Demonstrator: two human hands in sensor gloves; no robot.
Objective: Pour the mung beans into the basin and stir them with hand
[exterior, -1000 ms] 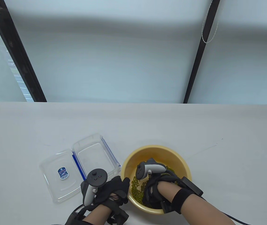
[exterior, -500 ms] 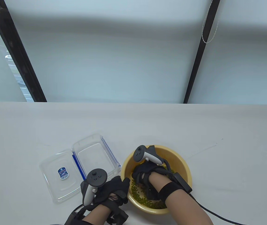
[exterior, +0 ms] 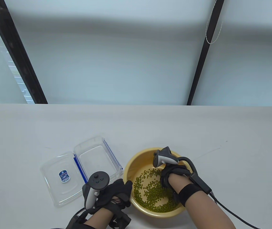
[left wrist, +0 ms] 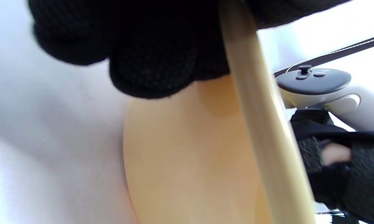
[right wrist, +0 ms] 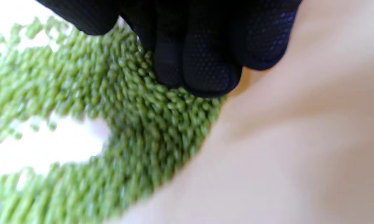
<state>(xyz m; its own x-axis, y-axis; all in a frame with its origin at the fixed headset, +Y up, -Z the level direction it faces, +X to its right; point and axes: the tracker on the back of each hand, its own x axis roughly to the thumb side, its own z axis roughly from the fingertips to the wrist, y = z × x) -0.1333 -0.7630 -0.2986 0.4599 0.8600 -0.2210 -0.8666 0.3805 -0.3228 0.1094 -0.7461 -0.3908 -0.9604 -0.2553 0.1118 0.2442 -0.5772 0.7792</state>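
Observation:
A yellow basin (exterior: 139, 153) stands near the table's front edge with green mung beans (exterior: 150, 194) spread over its bottom. My left hand (exterior: 118, 192) grips the basin's left rim; in the left wrist view its fingers (left wrist: 149, 62) curl over the rim (left wrist: 261, 124) and down the outer wall (left wrist: 180, 161). My right hand (exterior: 170, 176) is inside the basin at its right side. In the right wrist view its fingertips (right wrist: 205, 65) dip into the mung beans (right wrist: 134, 124) beside the basin's inner wall (right wrist: 283, 140), holding nothing.
A clear plastic container (exterior: 97, 158) with blue seals sits empty just left of the basin, its lid (exterior: 60, 180) lying flat further left. A cable (exterior: 233, 214) trails from my right wrist to the bottom edge. Black frame posts (exterior: 198, 64) stand behind the table.
My right hand has swept through the beans from the basin's near left to its far right side, uncovering more beans. The left hand and the basin have stayed put.

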